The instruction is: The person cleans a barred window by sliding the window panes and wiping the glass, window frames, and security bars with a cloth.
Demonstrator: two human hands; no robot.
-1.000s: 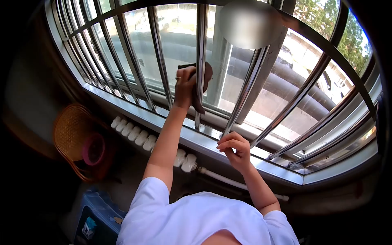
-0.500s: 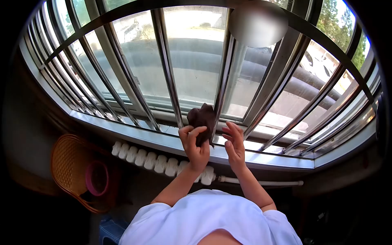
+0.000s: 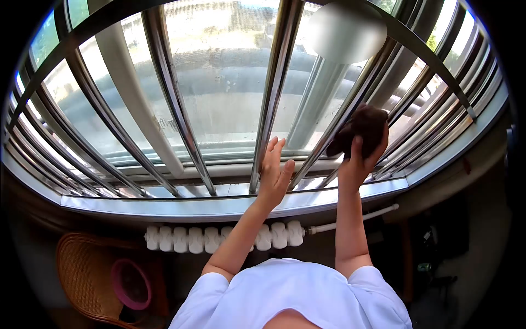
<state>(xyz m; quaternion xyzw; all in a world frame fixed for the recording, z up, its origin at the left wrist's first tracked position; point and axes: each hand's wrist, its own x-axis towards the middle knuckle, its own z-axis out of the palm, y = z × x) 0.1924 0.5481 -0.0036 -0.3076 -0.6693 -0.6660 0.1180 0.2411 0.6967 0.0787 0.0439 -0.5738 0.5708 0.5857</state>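
Note:
A bunched dark brown cloth [image 3: 361,127] is gripped in my right hand [image 3: 356,162], its thumb pressed over the near side. The cloth lies against or just in front of a shiny metal bar [image 3: 346,118] at the right of the window; whether it touches is hard to tell. My left hand [image 3: 274,174] holds nothing, with fingers stretched upward and thumb apart. It is beside another upright metal bar [image 3: 274,82], above the sill [image 3: 219,206]; contact with the bar cannot be made out.
A row of metal bars spans the window. Below the sill is a white radiator [image 3: 211,239] with a pipe [image 3: 350,220] running right. At lower left stands a wicker chair [image 3: 82,268] with a pink basin [image 3: 116,282] on it.
The brown cloth has passed from my left hand to my right. My right hand has moved right and up with it, and the left has opened. The view has shifted too.

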